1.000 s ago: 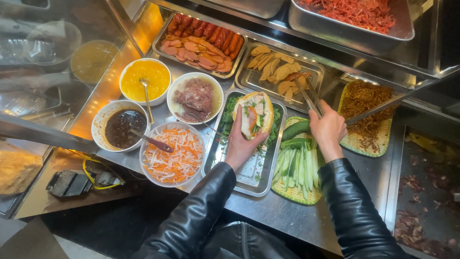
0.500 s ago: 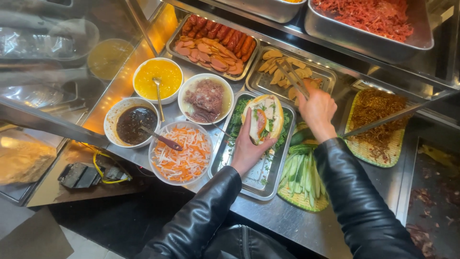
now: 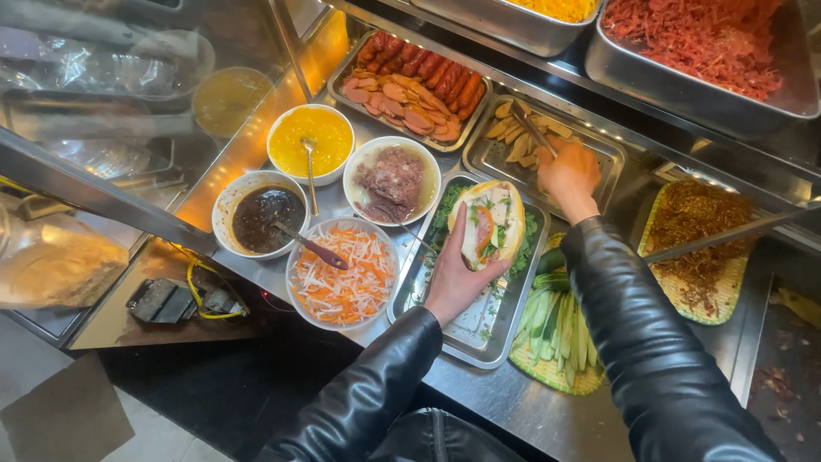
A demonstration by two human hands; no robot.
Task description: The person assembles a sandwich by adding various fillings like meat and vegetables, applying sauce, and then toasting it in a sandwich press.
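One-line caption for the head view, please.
Left hand holds a filled sandwich over a steel tray while right hand works tongs in the sliced-food tray.

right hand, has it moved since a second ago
Yes. The right hand has gone up from beside the cucumber strips to the tray of pale fried pieces, tongs in it.
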